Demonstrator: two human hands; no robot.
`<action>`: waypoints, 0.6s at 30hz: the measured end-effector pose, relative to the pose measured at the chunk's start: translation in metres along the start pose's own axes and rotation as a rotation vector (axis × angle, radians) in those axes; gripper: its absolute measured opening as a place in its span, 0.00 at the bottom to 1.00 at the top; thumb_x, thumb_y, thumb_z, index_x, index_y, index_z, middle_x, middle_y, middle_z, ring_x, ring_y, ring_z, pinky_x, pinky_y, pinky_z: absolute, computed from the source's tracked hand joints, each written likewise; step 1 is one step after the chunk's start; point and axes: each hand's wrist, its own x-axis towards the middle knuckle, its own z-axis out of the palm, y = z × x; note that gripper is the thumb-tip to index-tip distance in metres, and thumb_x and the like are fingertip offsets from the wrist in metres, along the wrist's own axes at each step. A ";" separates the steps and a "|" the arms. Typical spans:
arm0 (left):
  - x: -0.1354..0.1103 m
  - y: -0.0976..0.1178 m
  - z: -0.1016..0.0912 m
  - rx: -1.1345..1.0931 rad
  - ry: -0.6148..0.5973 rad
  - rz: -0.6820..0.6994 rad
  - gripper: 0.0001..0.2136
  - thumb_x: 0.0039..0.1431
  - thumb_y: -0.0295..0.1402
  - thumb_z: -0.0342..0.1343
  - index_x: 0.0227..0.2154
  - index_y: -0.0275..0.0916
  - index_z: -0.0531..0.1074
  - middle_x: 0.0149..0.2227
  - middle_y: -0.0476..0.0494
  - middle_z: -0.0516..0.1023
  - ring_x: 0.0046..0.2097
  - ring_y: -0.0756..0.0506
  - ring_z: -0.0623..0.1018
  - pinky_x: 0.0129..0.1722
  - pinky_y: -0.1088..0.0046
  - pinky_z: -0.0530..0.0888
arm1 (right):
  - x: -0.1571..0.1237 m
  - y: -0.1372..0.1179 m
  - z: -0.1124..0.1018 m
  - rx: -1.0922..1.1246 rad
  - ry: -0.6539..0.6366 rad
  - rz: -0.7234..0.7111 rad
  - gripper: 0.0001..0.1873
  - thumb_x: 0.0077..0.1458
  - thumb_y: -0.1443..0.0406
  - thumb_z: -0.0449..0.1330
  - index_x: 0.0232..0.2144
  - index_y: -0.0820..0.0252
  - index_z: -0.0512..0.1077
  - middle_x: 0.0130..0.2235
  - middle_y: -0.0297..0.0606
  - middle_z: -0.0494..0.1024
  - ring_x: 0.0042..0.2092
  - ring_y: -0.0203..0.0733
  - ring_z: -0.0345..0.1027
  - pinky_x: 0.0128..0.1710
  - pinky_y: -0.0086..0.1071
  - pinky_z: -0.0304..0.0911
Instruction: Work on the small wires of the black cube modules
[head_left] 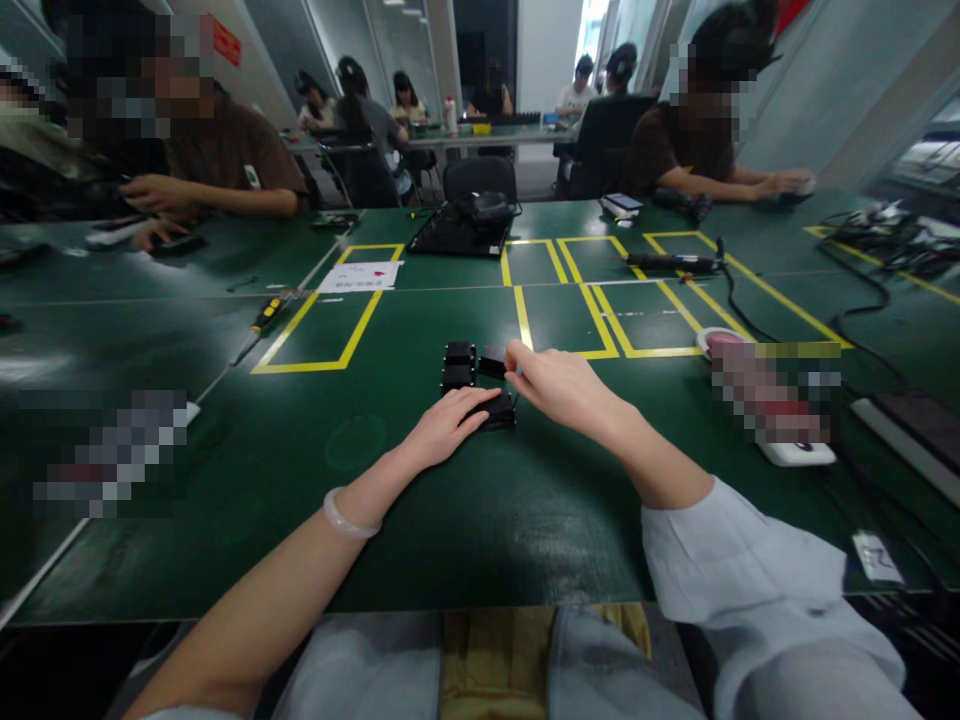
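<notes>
Left hand (450,425) lay open, flat on a block (501,412) mid-frame — right hand (559,385) pinched shut just above it, forearm slanting in from lower right.

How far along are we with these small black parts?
Looks done: three black parts sit grouped beyond the hands. In hand: the left hand lies flat on a fourth black part, while the right hand pinches at its far edge. Left: probably finishing this one; the screwdriver lies untouched.

Pale smooth bangle (351,516) behind the left hand (450,425), loose white wide-cuffed sleeve (742,575) behind the right hand (559,387).
</notes>
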 end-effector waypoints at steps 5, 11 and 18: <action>0.000 0.001 -0.001 0.000 0.002 -0.006 0.19 0.70 0.39 0.42 0.61 0.44 0.61 0.58 0.44 0.69 0.58 0.43 0.68 0.59 0.62 0.64 | -0.001 -0.001 -0.002 0.025 0.015 -0.006 0.14 0.63 0.62 0.44 0.48 0.58 0.61 0.35 0.39 0.78 0.32 0.41 0.70 0.26 0.31 0.42; 0.000 0.002 -0.001 -0.002 -0.004 -0.010 0.19 0.70 0.38 0.42 0.61 0.44 0.61 0.57 0.44 0.70 0.57 0.43 0.68 0.59 0.63 0.64 | 0.000 -0.001 -0.001 0.011 0.005 0.012 0.13 0.64 0.58 0.44 0.45 0.57 0.62 0.34 0.39 0.78 0.33 0.41 0.70 0.26 0.31 0.42; 0.000 0.000 -0.001 0.005 0.003 -0.005 0.19 0.70 0.38 0.42 0.61 0.44 0.62 0.57 0.45 0.70 0.57 0.43 0.68 0.59 0.64 0.64 | -0.002 -0.002 -0.003 0.018 0.015 -0.011 0.14 0.62 0.63 0.44 0.48 0.58 0.61 0.34 0.40 0.78 0.30 0.40 0.69 0.26 0.32 0.43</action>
